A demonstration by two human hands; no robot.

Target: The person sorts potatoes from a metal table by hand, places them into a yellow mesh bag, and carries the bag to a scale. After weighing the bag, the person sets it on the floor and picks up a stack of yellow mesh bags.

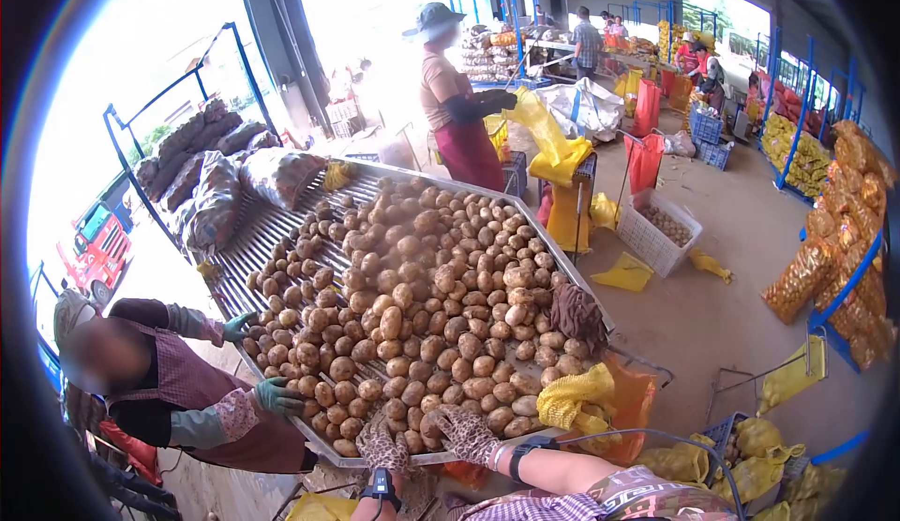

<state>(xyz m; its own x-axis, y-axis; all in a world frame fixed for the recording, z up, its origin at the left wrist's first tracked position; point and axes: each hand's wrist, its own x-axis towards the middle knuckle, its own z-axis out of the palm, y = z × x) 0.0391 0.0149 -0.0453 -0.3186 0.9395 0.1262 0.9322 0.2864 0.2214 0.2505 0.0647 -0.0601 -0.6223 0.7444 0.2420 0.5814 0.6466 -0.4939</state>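
A slatted metal sorting table (562, 256) is heaped with brown potatoes (450, 277), some with soil on them. Both of my hands wear leopard-print gloves and are at the near edge. My left hand (382, 441) lies on the potatoes with its fingers apart, holding nothing that I can see. Beside it, my right hand (466, 435) reaches left over the heap, its fingers bent around a potato (432, 424); part of the grip is hidden. A dark brown cloth (578, 313) and a yellow mesh bag (577, 396) lie at the right side.
At the left, a person in green gloves (277, 396) touches potatoes. Another person (459, 108) stands beyond the table with a yellow bag (553, 136). Full sacks (202, 197) rest on the table's far end. A white crate (659, 238) and stacked orange sacks (839, 230) stand right.
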